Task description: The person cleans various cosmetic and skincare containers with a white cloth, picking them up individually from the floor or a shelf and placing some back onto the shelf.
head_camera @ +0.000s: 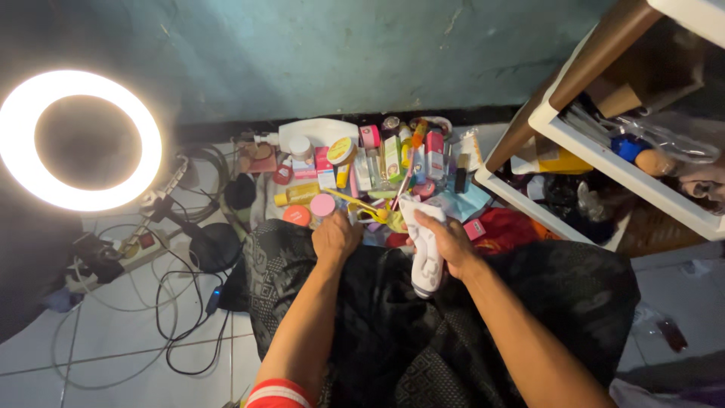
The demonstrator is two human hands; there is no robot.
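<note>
A dark patterned cloth (423, 332) covers the person's lap and lies under both forearms, reaching well behind the fingers toward the camera. Far out to the left of the left hand's fingers glows a ring light (79, 140), with tangled cables (177, 310) on the tile below it; off to the right of the right hand's fingers stands a white shelf unit (596, 162) crammed with odds and ends. Just ahead of both sets of fingers, against the wall, lies a crowded heap of cosmetics (362, 170): small bottles, tubes, round pink and orange lids. The white handheld device (424, 249) is in the right hand (451, 245), whose fingers are wrapped round its middle; its long axis runs nearly straight away from the person, the narrower top end poking out beyond the fingertips toward the heap, the rounded base pointing back to the lap. The left hand (334, 238) is just beside it to the left, palm down, fingers curled at the near edge of the heap by a pink lid (322, 205); whether they grip anything I cannot tell. Both arms reach forward, wrists nearly level.
</note>
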